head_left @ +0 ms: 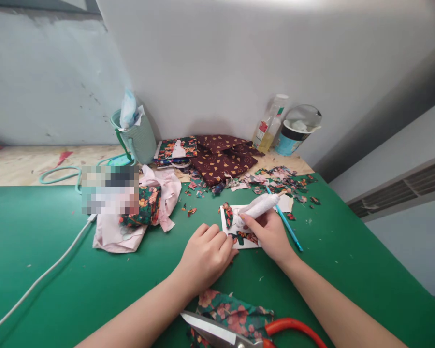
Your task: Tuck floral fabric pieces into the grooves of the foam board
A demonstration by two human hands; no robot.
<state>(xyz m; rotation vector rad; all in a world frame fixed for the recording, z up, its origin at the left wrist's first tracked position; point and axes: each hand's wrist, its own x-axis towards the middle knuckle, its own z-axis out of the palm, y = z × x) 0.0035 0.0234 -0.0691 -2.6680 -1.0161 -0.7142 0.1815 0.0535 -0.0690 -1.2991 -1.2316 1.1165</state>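
Note:
A small white board (252, 211) lies on the green table, with dark floral fabric pieces (243, 238) along its near edge and another at its left edge. My right hand (270, 234) is closed round a white glue bottle (259, 207), its narrow end tilted down toward the board. My left hand (208, 253) rests at the board's near left corner with its fingers curled in. What those fingers hold, if anything, is hidden beneath them. Close to my forearms lies a green floral cloth (235, 311), and red-handled scissors (217, 329) rest on it.
A blue pencil (289, 226) lies right of the board. Behind are fabric scraps (275, 180), a maroon cloth (223, 159), a clear bottle (270, 128) and a paper tub (293, 137). At left are a pale green basket (141, 140), pink cloth (121, 239) and a white cable (45, 275).

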